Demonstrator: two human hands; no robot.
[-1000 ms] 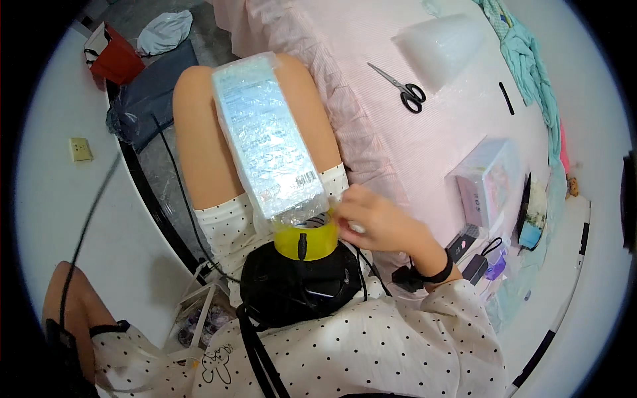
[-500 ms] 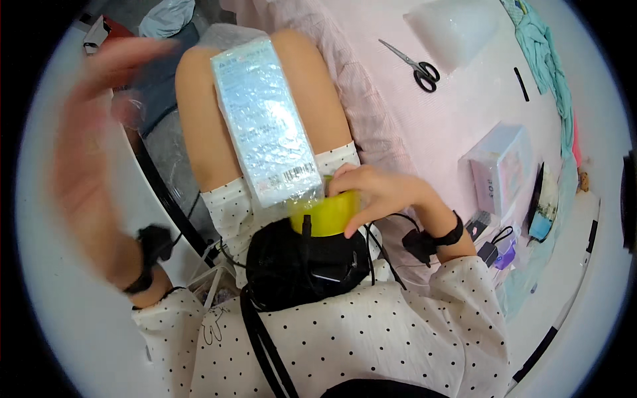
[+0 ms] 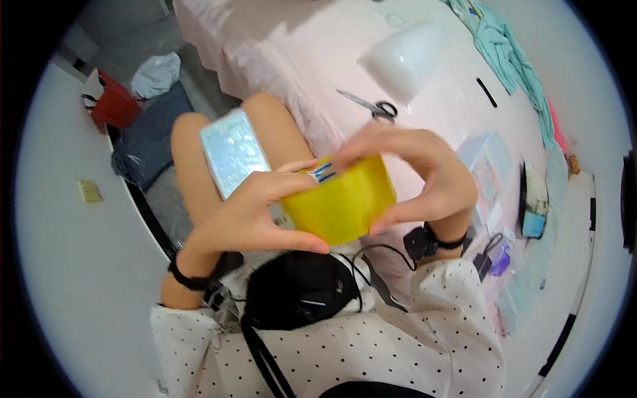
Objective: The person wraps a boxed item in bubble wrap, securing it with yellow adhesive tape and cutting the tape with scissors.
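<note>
On the floor (image 3: pixel 206 96) to your left: red bag (image 3: pixel 119 103), white bundle (image 3: pixel 156 76), dark plastic-wrapped package (image 3: pixel 156 136). Yellowish socket plate (image 3: pixel 89 191) on your left wall (image 3: pixel 83 265). Pink bed (image 3: pixel 282 50) at your right; teal cloth (image 3: pixel 501 56) along its far right edge, small purple item (image 3: pixel 501 261) nearer you.

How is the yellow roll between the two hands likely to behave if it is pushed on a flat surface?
The yellow roll would probably roll on its side, since its outside looks curved. It seems fairly stiff, showing no clear dent between the left hand and right hand. Its smooth-looking surface may be slightly slippery.
</note>
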